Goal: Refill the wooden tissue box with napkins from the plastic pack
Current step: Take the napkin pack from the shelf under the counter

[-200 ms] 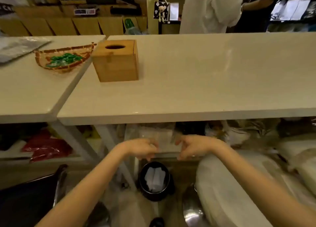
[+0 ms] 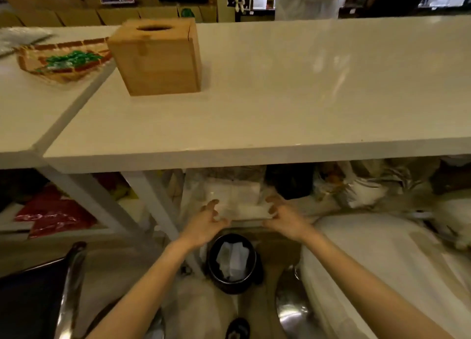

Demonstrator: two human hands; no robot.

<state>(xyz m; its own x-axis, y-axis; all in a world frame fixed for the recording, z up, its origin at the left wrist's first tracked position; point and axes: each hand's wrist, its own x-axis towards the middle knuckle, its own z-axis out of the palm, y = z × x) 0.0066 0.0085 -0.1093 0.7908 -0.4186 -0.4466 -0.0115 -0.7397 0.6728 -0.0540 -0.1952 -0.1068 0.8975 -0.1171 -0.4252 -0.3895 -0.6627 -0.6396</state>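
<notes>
The wooden tissue box (image 2: 158,60) stands upright on the white table (image 2: 280,104) at the back left, its round top opening showing nothing inside. Below the table's front edge lies a clear plastic pack of white napkins (image 2: 237,198). My left hand (image 2: 206,222) is at the pack's left end and my right hand (image 2: 283,217) at its right end, fingers curled and spread around its near corners. Whether they grip the pack firmly is blurred.
A woven basket (image 2: 63,60) with green wrapped items sits left of the box on a second table. A black waste bin (image 2: 233,262) with paper stands on the floor below my hands. White bags (image 2: 382,262) lie at the right, red bags (image 2: 51,217) at the left. A person stands beyond the table.
Both hands have spread slightly apart to the ends of the napkin pack, and the view has moved closer to the table.
</notes>
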